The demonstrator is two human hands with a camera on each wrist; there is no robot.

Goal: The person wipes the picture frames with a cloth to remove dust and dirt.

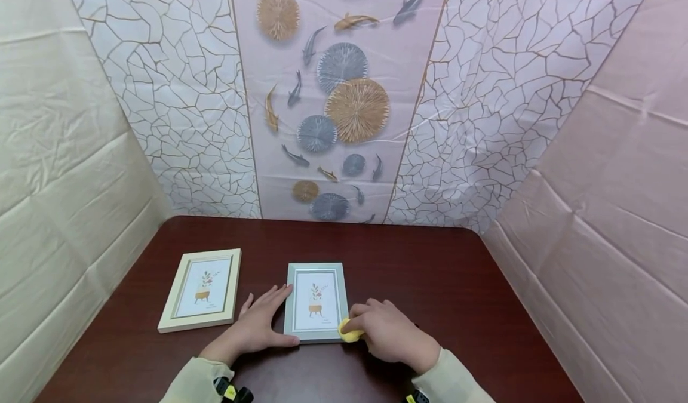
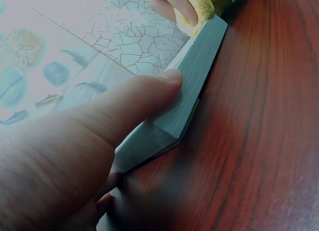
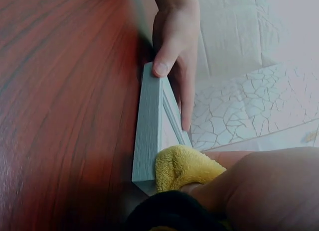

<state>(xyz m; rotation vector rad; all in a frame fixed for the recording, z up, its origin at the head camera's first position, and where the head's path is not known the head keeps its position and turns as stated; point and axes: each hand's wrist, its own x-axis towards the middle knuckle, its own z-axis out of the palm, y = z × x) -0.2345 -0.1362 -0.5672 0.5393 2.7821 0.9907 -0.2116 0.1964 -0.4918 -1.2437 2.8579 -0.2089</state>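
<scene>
A grey-blue picture frame [image 1: 316, 302] with a potted-plant print lies on the table. My left hand [image 1: 261, 324] is spread along its left side, fingers fairly straight. The left thumb [image 2: 144, 94] presses the frame's near edge by the left corner, as the left wrist view shows. My right hand [image 1: 389, 334] pinches a folded yellow cloth [image 3: 182, 166] against the frame's near right corner. In the right wrist view the cloth overlaps the frame's border, and part of it is hidden by the right hand.
A cream picture frame [image 1: 175, 307] with a similar print lies to the left of my left hand. Both frames are on a dark red-brown wooden table [image 1: 457, 283]. Patterned cloth [image 1: 344, 122] hangs behind the table, with plain drapes [image 1: 602, 170] at the sides.
</scene>
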